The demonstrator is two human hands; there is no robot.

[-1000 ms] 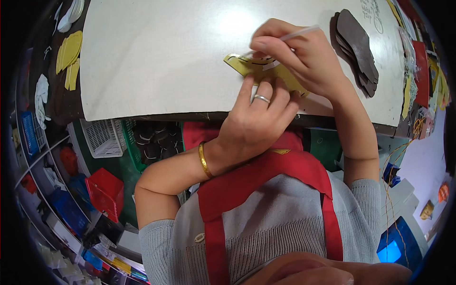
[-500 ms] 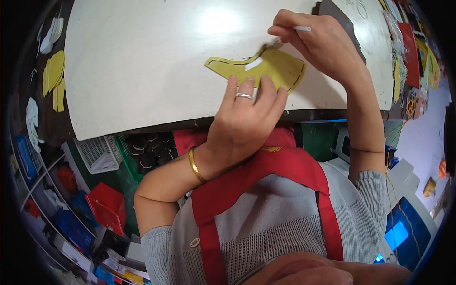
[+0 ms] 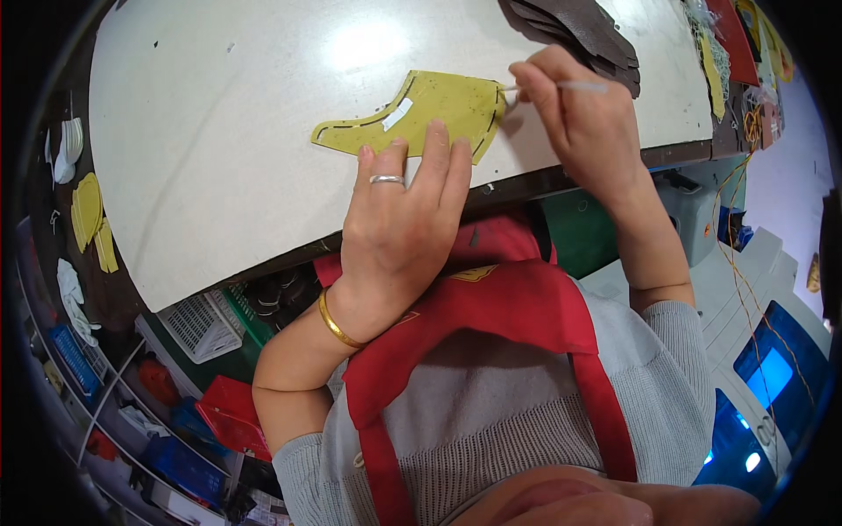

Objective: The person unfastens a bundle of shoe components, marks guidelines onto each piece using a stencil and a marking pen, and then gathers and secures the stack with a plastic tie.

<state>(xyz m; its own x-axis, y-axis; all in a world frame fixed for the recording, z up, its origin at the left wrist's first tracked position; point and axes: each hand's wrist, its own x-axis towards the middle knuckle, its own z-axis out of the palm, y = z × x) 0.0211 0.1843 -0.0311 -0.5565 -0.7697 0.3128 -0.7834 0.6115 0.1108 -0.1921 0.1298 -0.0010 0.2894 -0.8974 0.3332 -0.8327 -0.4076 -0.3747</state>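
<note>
A yellow pattern template [image 3: 438, 110] lies flat on the white tabletop, with dark dash-like slots along its curved edge and its right end. A small white patch shows on it. My left hand [image 3: 399, 197] rests on its near edge, fingers stretched out and pressing down. Beyond its right end, my right hand [image 3: 583, 118] is closed round a slim, pale pen-like marker [image 3: 579, 86]. The tip meets or hovers by the template's right edge; I cannot tell if it touches. Whether anything lies under the template is hidden.
Dark brown leather pieces [image 3: 579, 39] are stacked at the far right of the table. Yellow templates [image 3: 88, 210] lie beyond its left edge. Below are a white basket [image 3: 202, 329] and a red bin [image 3: 232, 412]. Loose cords [image 3: 732, 263] hang at the right.
My right hand has moved with the marker from the template's curved far edge to its right end. The template appears shifted left and slightly turned, my left hand still on it.
</note>
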